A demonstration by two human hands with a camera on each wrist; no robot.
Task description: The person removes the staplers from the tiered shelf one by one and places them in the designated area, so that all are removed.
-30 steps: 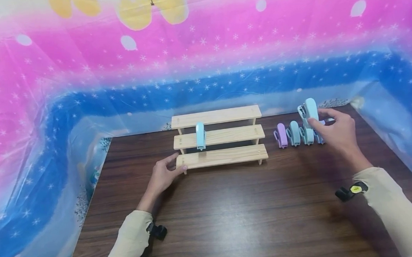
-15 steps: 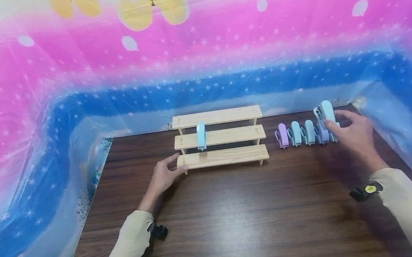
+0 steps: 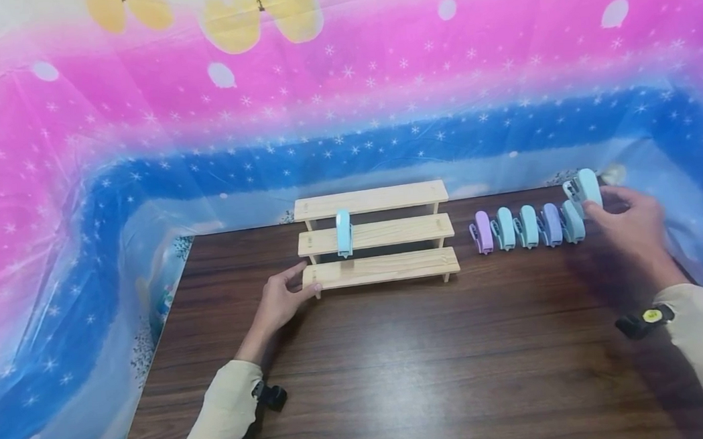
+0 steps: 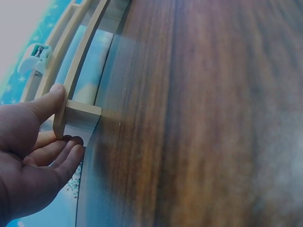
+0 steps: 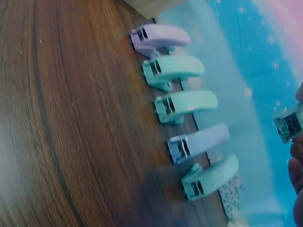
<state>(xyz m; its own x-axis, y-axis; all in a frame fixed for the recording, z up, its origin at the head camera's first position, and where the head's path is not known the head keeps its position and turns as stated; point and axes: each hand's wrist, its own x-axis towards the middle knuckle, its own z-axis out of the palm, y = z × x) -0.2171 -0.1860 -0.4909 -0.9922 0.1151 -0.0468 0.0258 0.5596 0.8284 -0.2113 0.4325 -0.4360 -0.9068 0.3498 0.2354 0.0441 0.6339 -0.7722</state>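
Note:
My right hand [image 3: 633, 229] holds a pale teal stapler [image 3: 588, 188] up over the right end of a row of staplers. In the row on the table stand a purple stapler [image 3: 482, 231] at the left, two mint ones, a lavender-blue stapler [image 3: 550, 224] and a teal stapler [image 3: 572, 221] nearest the hand. With thumb on top and fingers beneath, my left hand [image 3: 279, 301] grips the left end of the lowest board of a three-step wooden rack [image 3: 391, 267]. A light blue stapler [image 3: 343, 233] stands on the rack's middle step, left of centre.
The dark wood-grain table [image 3: 396, 364] carries the rack and the row, which stands to the rack's right. A pink and blue patterned cloth [image 3: 345, 112] hangs around the table's back and sides. Each wrist wears a black strap mount.
My right hand has moved right with the teal stapler, from above the row's middle to past its right end, uncovering the staplers there. The left hand stays on the rack.

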